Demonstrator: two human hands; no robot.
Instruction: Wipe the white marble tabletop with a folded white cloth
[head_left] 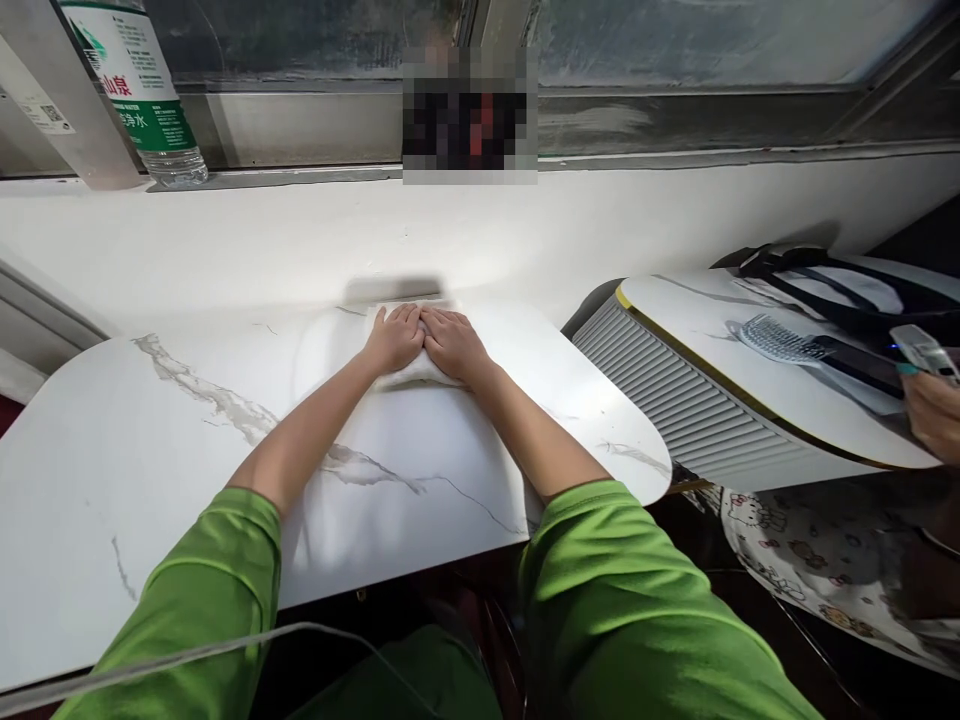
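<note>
Both arms stretch forward over a white marble-patterned table (pixel 187 490). A white folded cloth (pixel 421 375) lies near its far edge, by the wall. My left hand (pixel 395 340) rests on top of the cloth, palm down, with its fingers stretched out flat. Beside it, my right hand (pixel 452 345) lies flat on the same cloth, fingers extended and meeting the left fingertips. Neither hand grips anything. Much of the cloth is hidden beneath them.
A labelled water bottle (pixel 146 100) stands on the window ledge at left. On the ribbed cabinet (pixel 675 320) at right lie a hairbrush (pixel 780 340) and a black bag (pixel 810 275). Another person's hand (pixel 934 410) holds a small object there. A pale cable (pixel 247 638) crosses the lower left.
</note>
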